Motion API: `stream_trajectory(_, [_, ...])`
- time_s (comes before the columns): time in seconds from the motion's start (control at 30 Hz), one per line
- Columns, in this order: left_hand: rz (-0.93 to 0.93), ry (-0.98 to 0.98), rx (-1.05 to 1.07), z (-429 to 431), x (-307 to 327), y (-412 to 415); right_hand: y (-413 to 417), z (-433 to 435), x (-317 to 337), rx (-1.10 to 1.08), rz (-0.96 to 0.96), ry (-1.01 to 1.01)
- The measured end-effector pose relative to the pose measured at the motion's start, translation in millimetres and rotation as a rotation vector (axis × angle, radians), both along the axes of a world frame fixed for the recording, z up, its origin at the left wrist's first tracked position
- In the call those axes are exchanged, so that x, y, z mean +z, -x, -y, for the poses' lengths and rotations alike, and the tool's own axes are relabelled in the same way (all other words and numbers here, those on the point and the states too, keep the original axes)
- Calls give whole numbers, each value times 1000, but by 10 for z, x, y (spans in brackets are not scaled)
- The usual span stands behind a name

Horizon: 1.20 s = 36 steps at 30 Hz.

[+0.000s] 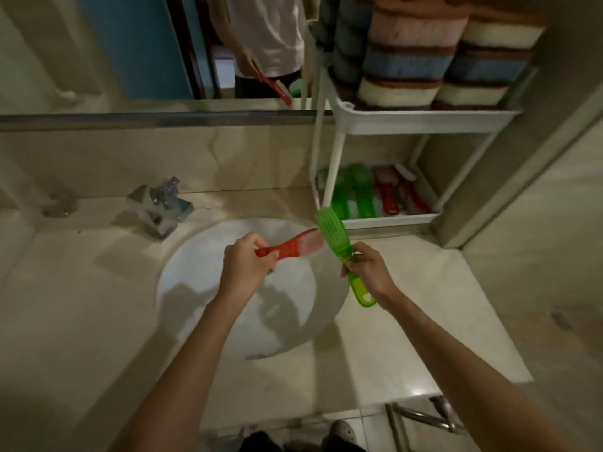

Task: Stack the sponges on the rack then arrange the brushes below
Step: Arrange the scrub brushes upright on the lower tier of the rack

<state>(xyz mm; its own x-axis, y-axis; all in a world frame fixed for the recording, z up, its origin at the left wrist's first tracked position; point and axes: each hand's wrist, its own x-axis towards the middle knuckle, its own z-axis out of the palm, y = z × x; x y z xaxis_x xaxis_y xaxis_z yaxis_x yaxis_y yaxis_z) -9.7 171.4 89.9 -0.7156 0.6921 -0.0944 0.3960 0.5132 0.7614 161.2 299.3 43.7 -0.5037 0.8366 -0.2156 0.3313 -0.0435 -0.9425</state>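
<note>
My left hand (pixel 246 261) grips the handle of a red brush (pixel 295 245) over the sink, bristle head pointing right. My right hand (pixel 367 265) holds a green brush (pixel 332 231) by its handle, head pointing up towards the rack. The two brush heads almost touch. The white rack (pixel 421 121) stands at the right on the counter. Its upper shelf carries stacked sponges (pixel 414 57) in pink, blue and white with brown layers. Its lower shelf (pixel 391 220) holds several green brushes (pixel 355 194) and red brushes (pixel 390 194) lying side by side.
A round white sink (pixel 202 288) lies under my hands, with a chrome tap (pixel 160 207) behind it at the left. A mirror (pixel 130 44) runs along the back wall. A wall panel (pixel 522 158) closes off the right of the rack. Beige counter (pixel 424 321) extends to the right front.
</note>
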Motion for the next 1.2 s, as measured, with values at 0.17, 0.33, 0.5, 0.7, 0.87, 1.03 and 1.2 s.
stream_trajectory(0.17, [36,-56,-16,-663,76,-685,-727,-505,18,-86,106,-15])
stream_trajectory(0.33, [60,-170,-69,-1142,204,-1129,-1126,-927,30,-202,162,-9])
stream_trajectory(0.5, [192,-236,-26,-1526,247,-1235,-1223,-1266,-43,-289,186,67])
stream_trajectory(0.7, [405,-336,60,-2012,155,-1150,-1192,-1503,-6,-396,217,56])
stream_trajectory(0.87, [635,-456,182,-2414,106,-1025,-1104,-1599,75,-395,289,-15])
stream_trajectory(1.03, [739,-521,239,-2892,75,-1001,-1020,-1654,113,-417,340,-62])
stream_trajectory(1.2, [683,-481,223,-3298,-21,-918,-987,-1769,89,-421,365,-79])
